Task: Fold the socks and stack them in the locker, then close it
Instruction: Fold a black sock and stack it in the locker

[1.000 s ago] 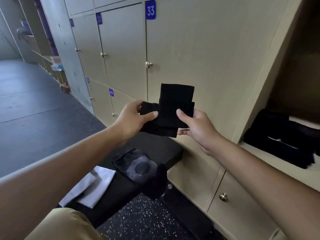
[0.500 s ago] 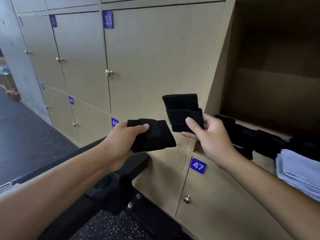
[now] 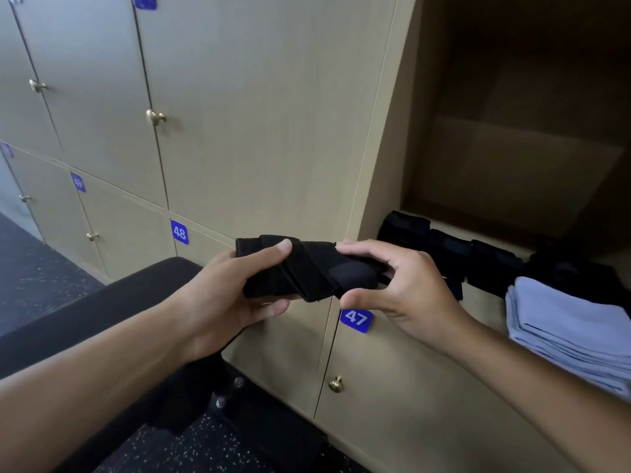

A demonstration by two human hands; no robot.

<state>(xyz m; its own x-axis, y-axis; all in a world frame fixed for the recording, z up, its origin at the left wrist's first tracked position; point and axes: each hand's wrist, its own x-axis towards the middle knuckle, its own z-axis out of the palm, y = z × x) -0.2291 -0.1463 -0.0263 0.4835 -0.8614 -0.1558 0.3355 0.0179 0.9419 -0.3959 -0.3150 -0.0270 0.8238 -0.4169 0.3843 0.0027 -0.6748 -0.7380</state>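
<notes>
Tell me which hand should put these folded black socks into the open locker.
Right hand: it already grips the black socks on the side nearest the open locker, where the sock row lies. The left hand holds the far end.

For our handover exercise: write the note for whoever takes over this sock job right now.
Left hand grips the black folded socks with its thumb on top.
Right hand pinches their other end.
Open locker: a row of black socks lies at its front edge, with light blue folded cloths beside them.
Done: some socks already in.
Left: place the held socks in the locker, then close it.
</notes>
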